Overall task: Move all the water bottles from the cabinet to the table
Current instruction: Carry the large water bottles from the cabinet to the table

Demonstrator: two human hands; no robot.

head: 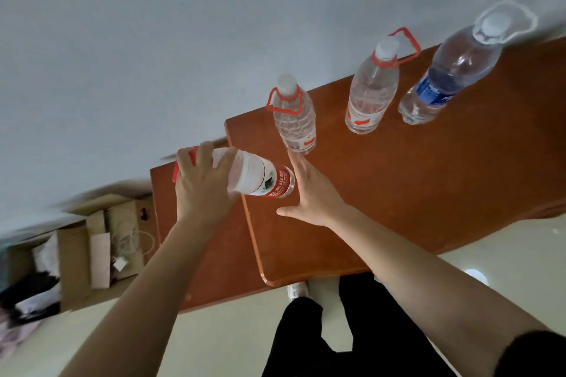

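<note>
Left hand [202,184] grips the red-label water bottle [260,177] at its neck end, fingers curled over the shoulder; the red carry handle [175,170] sticks out past the knuckles. The bottle is tilted close to horizontal with its base pointing to frame right, and it sits over the left edge of the brown wooden table [398,193], mid-frame. Can't tell if it touches the top. The left forearm runs straight up from bottom left. Right hand [309,193] holds nothing: fingers straight and spread, thumb out toward lower left, palm down over the tabletop just right of the held bottle's base. Its fingertips are near the foot of the closest standing bottle; contact with the table I can't tell. The right forearm comes in from lower right, with a black sleeve [539,352] at the frame edge. Three bottles stand upright on the table in a row toward upper right: the near red-handle bottle [295,122], the second red-handle bottle [370,92], and the blue-label bottle [444,82] with a white handle, each apart from the next. A lower brown wooden surface [208,254] sits just left of the table and below its edge. An open cardboard box [76,254] is at lower left, holding a white cable and cloth, blurred. Black trousers [352,330] and a white shoe [297,289] are at bottom centre.
</note>
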